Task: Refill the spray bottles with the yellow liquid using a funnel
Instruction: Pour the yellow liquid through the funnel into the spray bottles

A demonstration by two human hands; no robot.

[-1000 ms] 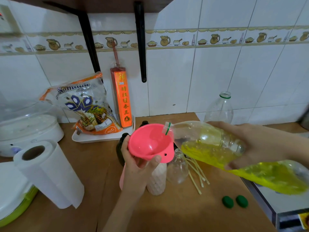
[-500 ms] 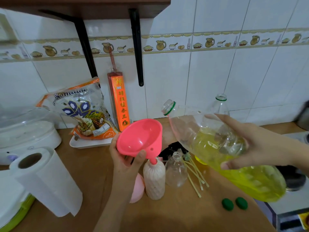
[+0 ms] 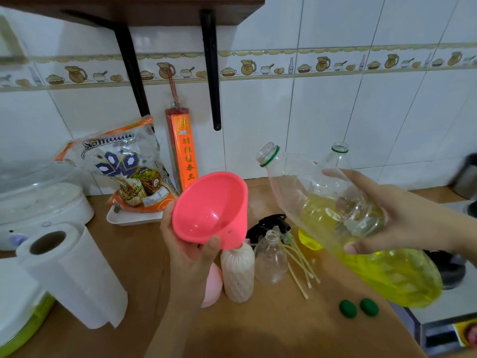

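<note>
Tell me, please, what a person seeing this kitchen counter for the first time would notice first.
The eye goes first to the bright pink funnel in the middle, held by the left hand with its spout at the mouth of a white ribbed bottle. Next comes the big clear bottle of yellow liquid on the right, gripped by the right hand and tilted mouth-up. A paper towel roll stands at front left.

Pink funnel (image 3: 210,210) in left hand (image 3: 191,250), yellow-liquid bottle (image 3: 343,223) in right hand (image 3: 395,215).
</note>
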